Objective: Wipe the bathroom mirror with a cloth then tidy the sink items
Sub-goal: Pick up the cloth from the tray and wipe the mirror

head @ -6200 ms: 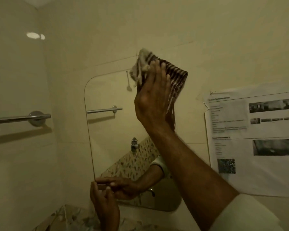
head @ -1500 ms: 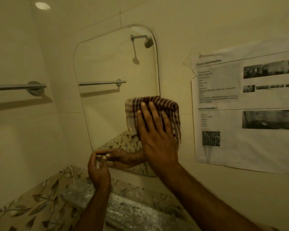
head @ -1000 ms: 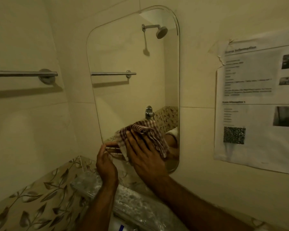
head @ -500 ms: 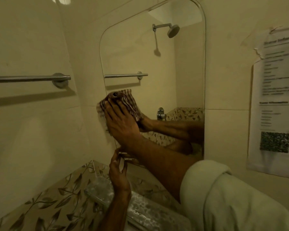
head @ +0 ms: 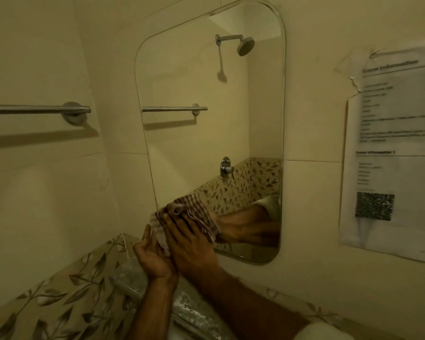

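A tall mirror [head: 206,133] with rounded corners hangs on the cream tiled wall. My right hand [head: 190,244] presses a brown-and-white checked cloth [head: 196,214] flat against the mirror's lower left corner. Just left of it, my left hand [head: 152,258] is cupped with its fingers apart, touching the cloth's lower edge at the mirror's bottom corner. The mirror reflects my forearm, a shower head and a tap. The sink items are hidden below the frame.
A chrome towel rail [head: 39,110] juts from the left wall. A printed paper sheet [head: 390,153] is taped right of the mirror. Below the mirror runs a glass shelf [head: 133,278] over leaf-patterned tiles [head: 66,300].
My right hand has carried the cloth down from the mirror's left edge to its lower left corner. My left hand has stayed at the bottom corner and opened beside the cloth.
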